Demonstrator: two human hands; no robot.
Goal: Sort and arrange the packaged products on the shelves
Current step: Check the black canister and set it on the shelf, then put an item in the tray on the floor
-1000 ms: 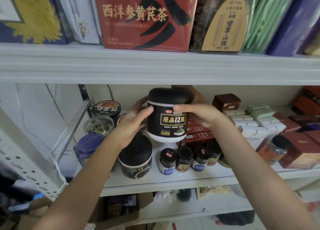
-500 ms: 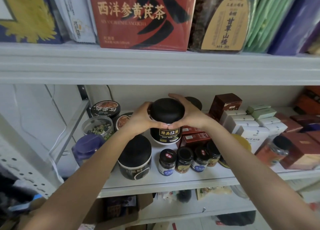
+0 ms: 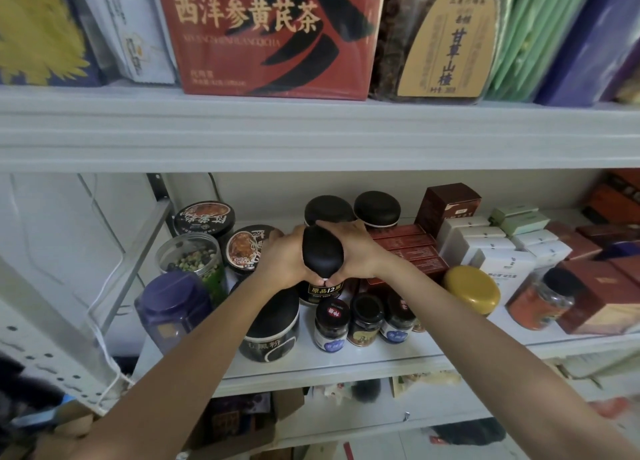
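Two hands close together on one black jar (image 3: pixel 322 251). The left hand (image 3: pixel 285 260) wraps the left side of its domed lid and the right hand (image 3: pixel 358 251) wraps the right side. The fingers curl over the top, and the thumbs meet at the front, just under the lid and above the gold-lettered label. The jar is upright over the middle shelf (image 3: pixel 346 359). Its base is hidden, so I cannot tell whether it stands on the board or hangs just above it.

Everything else is placed from that jar. Directly behind it stands a second black-lidded jar (image 3: pixel 327 210), and behind it to the right a third (image 3: pixel 376 208). Just in front and to the left is a wide black tub (image 3: pixel 273 335) with a white band, partly covered by the left forearm. In front, a row of small dark-capped jars (image 3: pixel 366 319) lines the shelf. To the right, beside the right wrist, lie flat red boxes (image 3: pixel 408 248). Farther right are a round yellow tin (image 3: pixel 472 289) and white cartons (image 3: pixel 485 248). To the left sit two round tubs with printed lids (image 3: pixel 204 217), a clear jar (image 3: pixel 192 255) of green and pale bits, and a purple jar (image 3: pixel 173 303). Above, the upper shelf (image 3: pixel 311 133) carries a large red box (image 3: pixel 270 33) with gold characters.
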